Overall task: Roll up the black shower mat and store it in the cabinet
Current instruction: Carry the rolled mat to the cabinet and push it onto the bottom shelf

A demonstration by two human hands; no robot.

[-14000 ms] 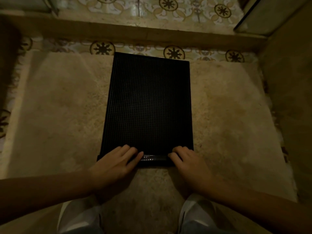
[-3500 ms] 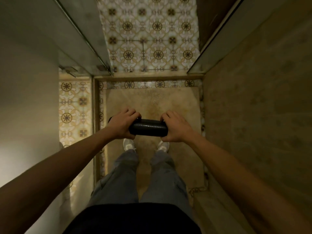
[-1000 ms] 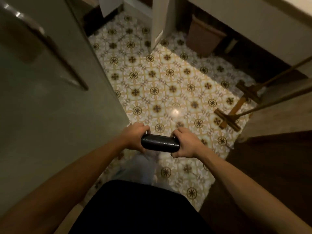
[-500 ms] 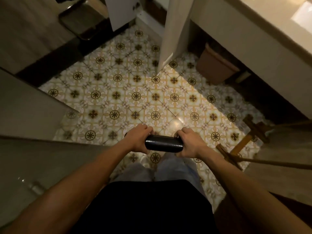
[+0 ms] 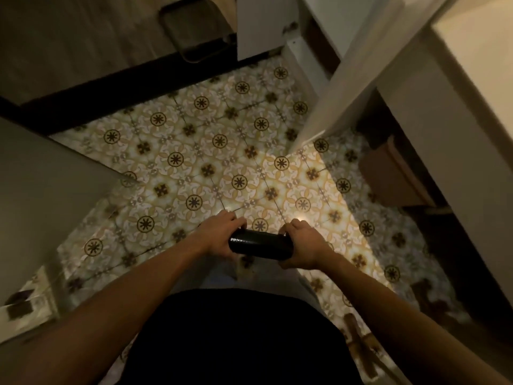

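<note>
Gripping the rolled black shower mat at both ends, I have my left hand curled around its 9 o'clock end and my right hand wrapped over the 3 o'clock end, fingers pressed onto the roll. It lies level, held in the air in front of my waist, above the patterned tile floor. At 1 o'clock an open white cabinet door stands edge-on. At 3 o'clock a brown bin sits under the pale counter.
</note>
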